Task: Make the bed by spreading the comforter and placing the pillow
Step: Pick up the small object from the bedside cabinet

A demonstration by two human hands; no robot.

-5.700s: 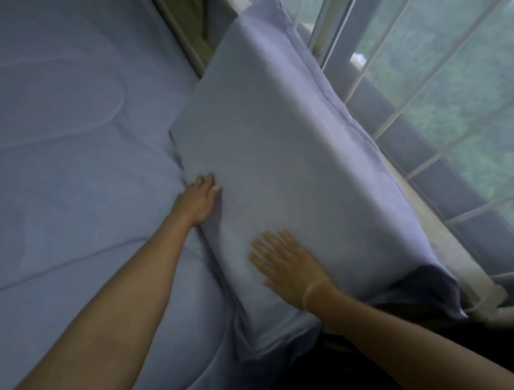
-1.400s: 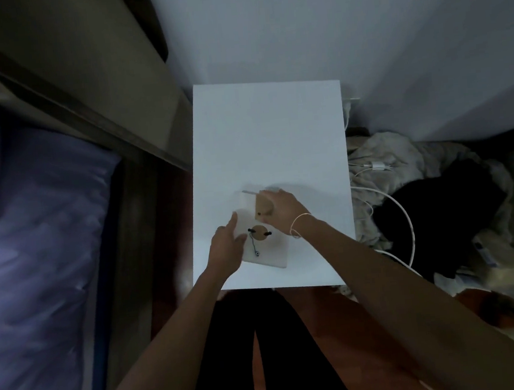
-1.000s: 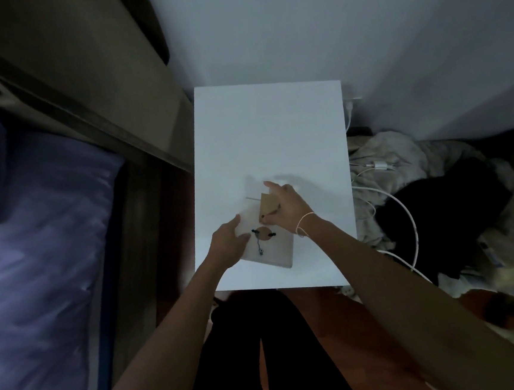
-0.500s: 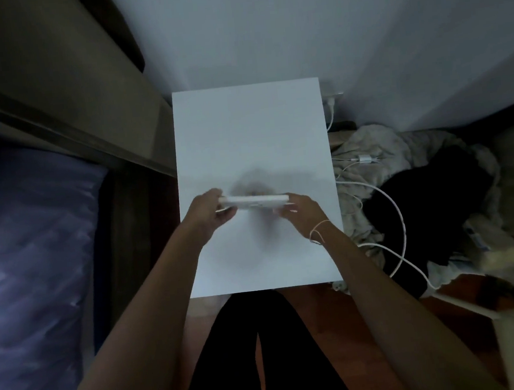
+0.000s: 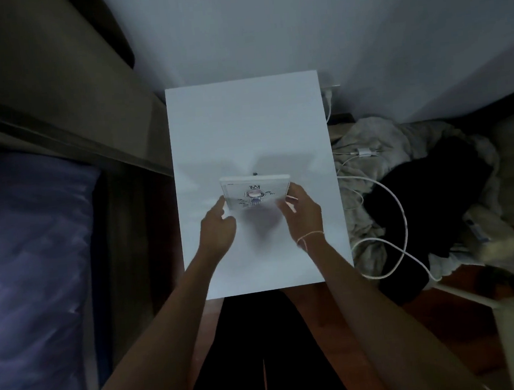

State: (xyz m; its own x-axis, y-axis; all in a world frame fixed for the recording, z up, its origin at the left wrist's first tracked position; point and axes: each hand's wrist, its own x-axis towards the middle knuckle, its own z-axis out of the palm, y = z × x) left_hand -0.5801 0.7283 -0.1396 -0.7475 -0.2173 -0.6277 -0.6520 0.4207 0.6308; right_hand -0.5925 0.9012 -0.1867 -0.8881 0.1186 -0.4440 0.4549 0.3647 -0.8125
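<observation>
Both hands are over the middle of a white tabletop (image 5: 243, 127), holding a small flat white card (image 5: 255, 192) with a printed cartoon figure, its picture side tilted up toward the camera. The left hand (image 5: 218, 229) touches the card's lower left corner with an extended finger, the other fingers loosely curled. The right hand (image 5: 302, 215) grips the card's right edge — thumb over the front, fingers curled behind — and has a thin string round its wrist.

The task's thing lies well apart from the hands: the purple comforter (image 5: 34, 261) covers the bed along the left edge of the view, beyond the dark bed frame (image 5: 122, 237) that stands just beside the tabletop's left edge. The pillow cannot be made out.

Right of the tabletop's right edge a heap of pale and black clothes (image 5: 420, 199) lies on the floor, with a white cable (image 5: 402, 213) looped over it.
</observation>
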